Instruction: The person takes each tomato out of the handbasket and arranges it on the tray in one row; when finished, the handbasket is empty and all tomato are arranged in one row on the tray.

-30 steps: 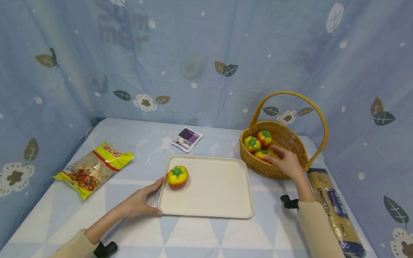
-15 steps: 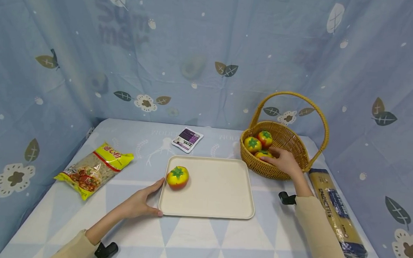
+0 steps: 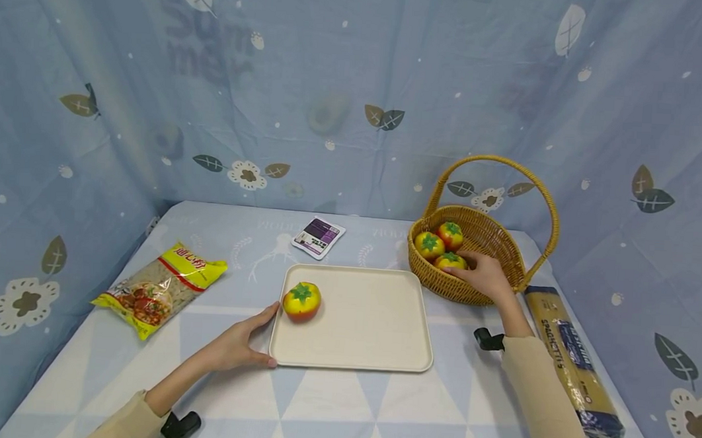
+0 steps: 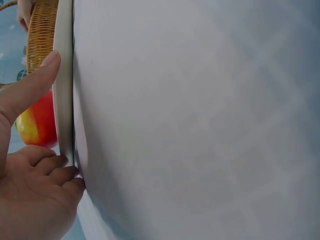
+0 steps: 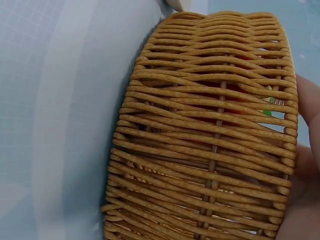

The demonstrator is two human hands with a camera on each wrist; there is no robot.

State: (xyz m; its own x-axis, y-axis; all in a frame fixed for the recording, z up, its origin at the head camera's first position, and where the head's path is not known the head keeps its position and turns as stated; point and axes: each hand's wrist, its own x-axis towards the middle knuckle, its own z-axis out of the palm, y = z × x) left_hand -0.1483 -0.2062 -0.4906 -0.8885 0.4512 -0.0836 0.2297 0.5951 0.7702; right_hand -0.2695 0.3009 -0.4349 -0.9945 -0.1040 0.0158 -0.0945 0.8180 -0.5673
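Note:
My left hand [image 3: 236, 346] is at the left side of a cream tray [image 3: 369, 319], thumb at the near corner and fingertips touching the rim farther back. A toy persimmon [image 3: 301, 301], yellow and red with a green top, sits on the tray near that hand. At the right, my right hand [image 3: 486, 278] reaches into a wicker basket [image 3: 460, 292] and grips the nearest persimmon [image 3: 450, 261] from its right side. Two more persimmons [image 3: 430, 245] lie behind it. In the right wrist view the basket wall [image 5: 210, 150] hides most of the fingers.
A yellow-ended bag of noodles [image 3: 159, 288] lies at the left. Behind the tray is a small purple-and-white packet [image 3: 318, 237]. A long spaghetti pack [image 3: 572, 359] lies beside my right forearm. The basket's tall handle [image 3: 497, 159] arches over its opening.
My right hand has shifted slightly left and closed in on the nearest persimmon, which has risen a little and shows more of its green top. My left hand and the tray have stayed put.

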